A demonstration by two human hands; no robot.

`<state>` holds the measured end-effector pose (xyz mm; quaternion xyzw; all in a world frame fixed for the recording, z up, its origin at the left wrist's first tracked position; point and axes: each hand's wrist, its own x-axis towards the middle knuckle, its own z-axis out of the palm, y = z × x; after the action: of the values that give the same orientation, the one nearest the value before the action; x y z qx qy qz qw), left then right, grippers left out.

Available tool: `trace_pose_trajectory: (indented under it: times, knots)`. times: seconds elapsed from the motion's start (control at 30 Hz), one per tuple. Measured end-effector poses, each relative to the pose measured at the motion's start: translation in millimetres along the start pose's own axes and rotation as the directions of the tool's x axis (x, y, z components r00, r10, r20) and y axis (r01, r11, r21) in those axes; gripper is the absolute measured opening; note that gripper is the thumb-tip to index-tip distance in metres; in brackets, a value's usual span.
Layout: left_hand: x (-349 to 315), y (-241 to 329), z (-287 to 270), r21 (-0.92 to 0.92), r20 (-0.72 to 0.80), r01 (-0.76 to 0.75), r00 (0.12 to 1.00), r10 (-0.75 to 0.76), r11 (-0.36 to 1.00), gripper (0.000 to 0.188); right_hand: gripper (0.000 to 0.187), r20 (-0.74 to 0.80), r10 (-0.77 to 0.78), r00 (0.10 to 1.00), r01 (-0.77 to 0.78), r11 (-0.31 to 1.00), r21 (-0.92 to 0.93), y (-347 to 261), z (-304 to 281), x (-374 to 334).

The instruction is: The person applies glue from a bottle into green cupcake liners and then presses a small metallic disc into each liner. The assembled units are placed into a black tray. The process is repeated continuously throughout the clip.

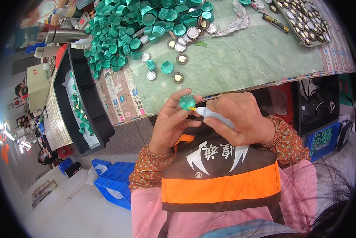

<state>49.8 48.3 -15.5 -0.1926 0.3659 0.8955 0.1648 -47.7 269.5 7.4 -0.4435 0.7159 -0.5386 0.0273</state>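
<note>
My left hand (170, 121) pinches a small green fluted cup (186, 101) just in front of the table's near edge, its hollow side facing up. In my right hand (241, 117) is a white squeeze bottle (219, 116) with a yellowish nozzle tip. That tip meets the lower rim of the cup; whether anything flows out is too small to tell. Beyond my hands, another green cup (167, 67) lies on the green table cover (225, 67). Beside it sit dark bottle caps with pale centres (178, 77) and silvery caps (151, 75).
A large heap of green fluted cups (122, 35) covers the far left of the table. At the far right lies a tray of caps (304, 23), with a dark tube (275, 23) next to it. A black bin (83, 115) stands left; blue crates (114, 184) rest on the floor.
</note>
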Motion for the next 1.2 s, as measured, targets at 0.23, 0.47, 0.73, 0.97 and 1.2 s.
trace_pose_trajectory:
  times: [0.23,0.47,0.73,0.97,1.2]
  knots:
    - [0,0,2,0.003,-0.001,0.009,1.0,-0.009,1.0,0.055,0.032,-0.022,0.006,1.0,-0.006,1.0,0.001,0,3,-1]
    - [-1,-5,1,0.026,-0.005,0.028,1.0,-0.028,0.999,0.052,0.022,-0.017,0.048,0.999,-0.048,0.999,0.001,0,4,-1]
    - [-4,-3,2,0.092,-0.013,0.005,1.0,-0.004,0.996,0.042,0.022,-0.056,0.154,0.986,-0.152,0.988,0.036,0,3,-4]
    - [-7,8,7,0.475,-0.091,-0.163,0.968,0.233,0.865,0.039,0.025,-0.101,0.39,0.915,-0.347,0.89,0.294,11,-8,-5]
    - [-3,12,9,0.732,-0.038,-0.296,0.882,0.47,0.614,0.042,0.025,-0.165,0.538,0.827,-0.425,0.79,0.443,28,-30,-6]
